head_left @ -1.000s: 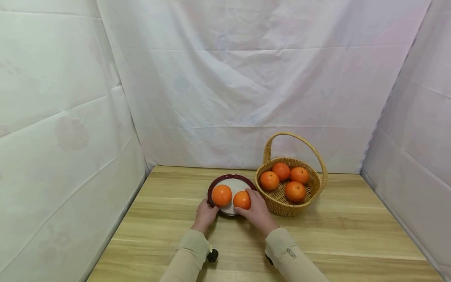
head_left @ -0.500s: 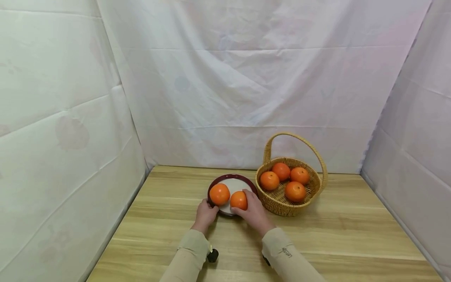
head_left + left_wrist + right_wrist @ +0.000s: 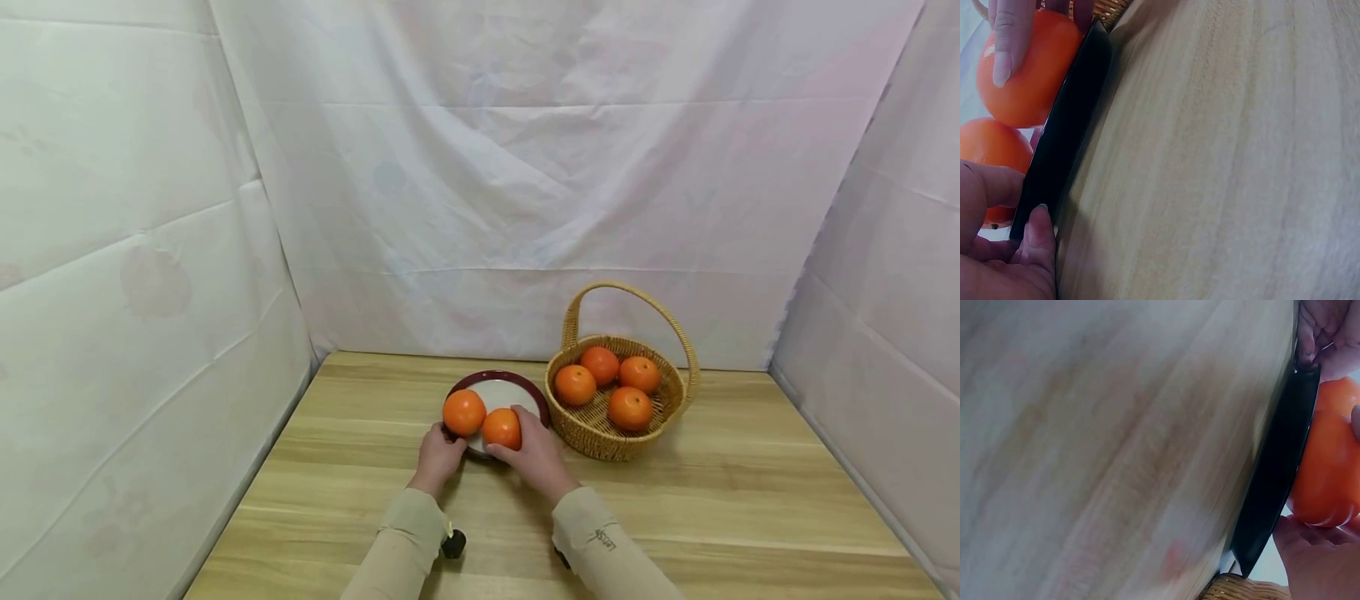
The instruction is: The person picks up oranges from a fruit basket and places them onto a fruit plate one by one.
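Observation:
A round plate (image 3: 498,390) with a white inside and a dark red rim lies on the table, its outer side black in the wrist views. My left hand (image 3: 440,456) pinches its near left edge, thumb below and a finger above in the left wrist view. One orange (image 3: 463,412) sits on the plate's left side, close to that hand. A second orange (image 3: 501,428) is in the grip of my right hand (image 3: 538,454), low over the plate and right beside the first one. Whether it rests on the plate is hard to tell.
Right of the plate stands a wicker basket (image 3: 600,446) with a tall arched handle (image 3: 633,290); several oranges (image 3: 630,407) lie in it. White cloth (image 3: 540,192) hangs behind and on both sides of the wooden table (image 3: 720,500).
My right hand has moved left with its orange, closing the gap to the other one. That left orange has shifted slightly left. My left hand has stayed at the plate's edge.

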A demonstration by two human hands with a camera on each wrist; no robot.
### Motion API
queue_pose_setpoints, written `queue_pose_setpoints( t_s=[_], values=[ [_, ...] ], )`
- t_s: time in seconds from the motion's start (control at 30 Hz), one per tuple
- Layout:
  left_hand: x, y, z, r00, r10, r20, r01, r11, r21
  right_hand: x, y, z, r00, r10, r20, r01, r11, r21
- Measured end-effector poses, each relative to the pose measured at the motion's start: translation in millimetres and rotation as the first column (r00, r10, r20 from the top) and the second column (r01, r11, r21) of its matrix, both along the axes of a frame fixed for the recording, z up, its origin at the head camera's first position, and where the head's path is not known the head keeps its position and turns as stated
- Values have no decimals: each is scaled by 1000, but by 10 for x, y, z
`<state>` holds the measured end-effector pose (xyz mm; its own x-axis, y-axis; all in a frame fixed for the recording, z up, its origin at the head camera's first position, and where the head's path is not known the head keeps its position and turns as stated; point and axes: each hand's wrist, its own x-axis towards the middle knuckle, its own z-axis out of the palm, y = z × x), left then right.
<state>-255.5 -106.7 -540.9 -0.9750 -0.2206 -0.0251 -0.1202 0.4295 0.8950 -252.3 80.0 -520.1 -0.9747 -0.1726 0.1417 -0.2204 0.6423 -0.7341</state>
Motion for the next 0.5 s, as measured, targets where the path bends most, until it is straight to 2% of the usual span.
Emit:
queue_pose_setpoints(
  t_s=[0.5],
  values=[
    [21, 4, 28, 1000, -9, -2, 9, 1000, -18, -4, -91, -30, 999, 49, 4, -49, 999, -8]
  ],
)
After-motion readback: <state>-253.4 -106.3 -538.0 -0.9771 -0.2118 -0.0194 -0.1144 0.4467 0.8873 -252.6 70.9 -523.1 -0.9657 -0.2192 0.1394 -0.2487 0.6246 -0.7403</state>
